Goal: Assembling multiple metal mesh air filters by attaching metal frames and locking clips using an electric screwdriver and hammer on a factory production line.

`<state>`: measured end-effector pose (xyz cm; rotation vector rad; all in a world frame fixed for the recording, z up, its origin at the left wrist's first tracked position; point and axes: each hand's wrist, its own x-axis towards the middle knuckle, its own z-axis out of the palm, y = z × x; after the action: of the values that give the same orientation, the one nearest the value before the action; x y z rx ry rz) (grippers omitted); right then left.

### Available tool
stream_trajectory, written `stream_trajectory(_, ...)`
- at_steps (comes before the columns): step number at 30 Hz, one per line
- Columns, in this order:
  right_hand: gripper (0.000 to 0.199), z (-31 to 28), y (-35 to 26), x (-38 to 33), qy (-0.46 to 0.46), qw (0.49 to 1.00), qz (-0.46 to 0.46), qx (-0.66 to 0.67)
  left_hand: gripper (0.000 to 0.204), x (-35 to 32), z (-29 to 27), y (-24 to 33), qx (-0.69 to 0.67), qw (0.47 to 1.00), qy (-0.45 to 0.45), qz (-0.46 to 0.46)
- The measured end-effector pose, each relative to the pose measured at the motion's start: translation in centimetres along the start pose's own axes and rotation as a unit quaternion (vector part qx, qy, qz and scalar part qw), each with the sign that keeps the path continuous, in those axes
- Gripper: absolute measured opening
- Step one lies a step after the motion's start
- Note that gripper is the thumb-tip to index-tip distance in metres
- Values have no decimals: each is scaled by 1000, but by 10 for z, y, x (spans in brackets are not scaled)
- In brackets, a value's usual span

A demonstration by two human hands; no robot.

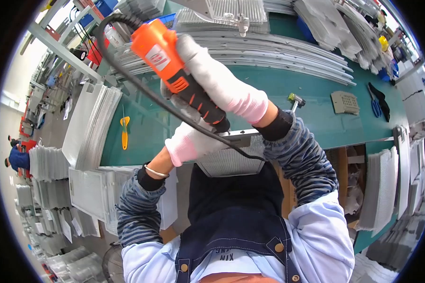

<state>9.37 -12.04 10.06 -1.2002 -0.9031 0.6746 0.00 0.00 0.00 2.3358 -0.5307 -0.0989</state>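
Note:
My right hand (222, 78), in a white glove with a pink cuff, is closed around an orange and black corded power tool (177, 82). The tool slants, its black nose down against the metal rim of a framed mesh panel (231, 162). The panel sits at the table's near edge, just above my lap. Beside the nose, my left hand (198, 140), gloved alike, grips the panel's left end; its fingertips are partly hidden. The tool's black cable loops in front of both hands.
On the green table (311, 122) lie a yellow-handled tool (124, 132), a green-ended tool (295, 99), a beige block (344, 102) and blue-handled pliers (376, 106). Long metal strips (250, 54) lie across the back. Mesh panels (92, 125) stand stacked at the left.

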Motion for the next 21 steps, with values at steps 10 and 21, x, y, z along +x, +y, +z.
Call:
stream_trajectory(10,113,-12,19,-9,-176,799,58,572,34,1,-7,35,26,998,9,-65)
stream_trajectory(21,23,-189,-82,-255,-265,833,-353,333,24,-45,-39,36,4,999,43,-32)
